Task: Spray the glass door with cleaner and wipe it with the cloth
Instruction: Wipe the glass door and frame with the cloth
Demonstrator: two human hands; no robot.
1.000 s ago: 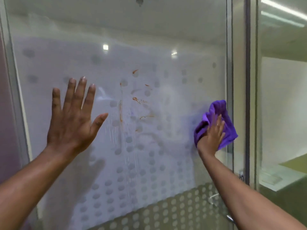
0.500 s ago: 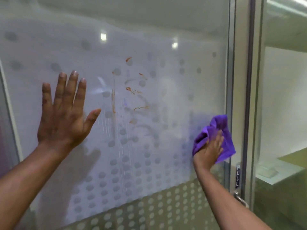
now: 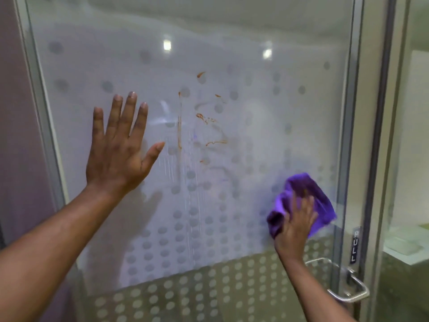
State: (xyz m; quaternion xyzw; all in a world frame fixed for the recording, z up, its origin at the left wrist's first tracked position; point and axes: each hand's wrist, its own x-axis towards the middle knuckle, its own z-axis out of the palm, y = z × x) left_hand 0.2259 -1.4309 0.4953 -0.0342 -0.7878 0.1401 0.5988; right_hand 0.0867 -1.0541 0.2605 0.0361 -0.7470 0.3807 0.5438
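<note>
A frosted glass door [image 3: 255, 94] with a dot pattern fills the view. Orange-brown smears [image 3: 180, 126] streak its middle, with thin wet runs below them. My left hand [image 3: 118, 147] lies flat on the glass left of the smears, fingers spread, holding nothing. My right hand [image 3: 294, 226] presses a crumpled purple cloth [image 3: 308, 196] against the glass at the lower right, close to the door's right edge. No spray bottle is in view.
A metal frame [image 3: 348, 135] borders the door on the right, with a PULL label [image 3: 354, 247] and a steel handle [image 3: 348, 291] just below my right hand. A purple wall [image 3: 16, 135] stands to the left. Another glass panel [image 3: 413, 159] is at the far right.
My right hand has slid the purple cloth downward along the door's right side. My left hand stays flat on the glass. The door handle has come into view.
</note>
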